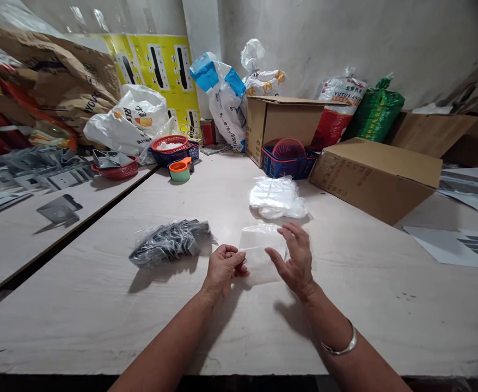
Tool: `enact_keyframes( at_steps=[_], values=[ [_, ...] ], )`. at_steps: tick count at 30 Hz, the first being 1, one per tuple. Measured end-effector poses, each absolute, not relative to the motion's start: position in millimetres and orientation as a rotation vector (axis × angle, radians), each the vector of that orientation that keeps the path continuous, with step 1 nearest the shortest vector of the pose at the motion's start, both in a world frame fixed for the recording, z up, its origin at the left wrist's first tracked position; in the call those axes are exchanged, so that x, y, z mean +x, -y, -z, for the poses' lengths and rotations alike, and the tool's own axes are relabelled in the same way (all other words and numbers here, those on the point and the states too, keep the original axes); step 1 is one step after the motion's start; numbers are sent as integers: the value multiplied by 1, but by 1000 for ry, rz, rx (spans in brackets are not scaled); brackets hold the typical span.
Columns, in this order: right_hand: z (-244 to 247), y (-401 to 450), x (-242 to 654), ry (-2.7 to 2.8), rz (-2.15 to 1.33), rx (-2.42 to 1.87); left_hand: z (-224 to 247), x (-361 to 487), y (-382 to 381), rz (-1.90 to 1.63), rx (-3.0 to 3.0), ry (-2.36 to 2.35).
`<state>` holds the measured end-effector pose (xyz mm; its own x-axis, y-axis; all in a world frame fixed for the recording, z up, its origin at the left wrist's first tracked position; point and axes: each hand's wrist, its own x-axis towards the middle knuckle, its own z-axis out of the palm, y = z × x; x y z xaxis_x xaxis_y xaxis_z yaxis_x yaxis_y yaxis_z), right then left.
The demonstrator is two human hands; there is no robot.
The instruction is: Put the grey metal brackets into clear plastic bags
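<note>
A clear plastic bag (259, 261) hangs just over the table, its left edge pinched between the thumb and fingers of my left hand (225, 267). My right hand (298, 258) is at the bag's right side, thumb and fingers spread apart; whether its fingertips touch the film I cannot tell. Left of my hands lies a row of grey metal pieces (171, 239) wrapped in clear plastic. Just beyond the bag sits a stack of clear plastic bags (277, 196).
Cardboard boxes (378, 174) and a blue basket (290, 166) stand at the back right. Farther left are an orange and green tape roll (181, 170), a red basket (118, 167) and many grey metal brackets (38, 169). A dark gap (71, 231) divides the tabletops.
</note>
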<state>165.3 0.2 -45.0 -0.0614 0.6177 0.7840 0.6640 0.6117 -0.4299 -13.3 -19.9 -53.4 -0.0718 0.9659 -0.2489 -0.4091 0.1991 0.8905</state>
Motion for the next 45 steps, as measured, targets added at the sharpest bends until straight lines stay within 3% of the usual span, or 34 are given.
enact_keyframes(
  at_steps=[12,45],
  values=[
    [49,10,152,2128,56,-863,53,-12,20,-1340,675,-1062],
    [54,9,147,2223,200,-895,58,-17,16,-1354,673,-1001]
  ],
)
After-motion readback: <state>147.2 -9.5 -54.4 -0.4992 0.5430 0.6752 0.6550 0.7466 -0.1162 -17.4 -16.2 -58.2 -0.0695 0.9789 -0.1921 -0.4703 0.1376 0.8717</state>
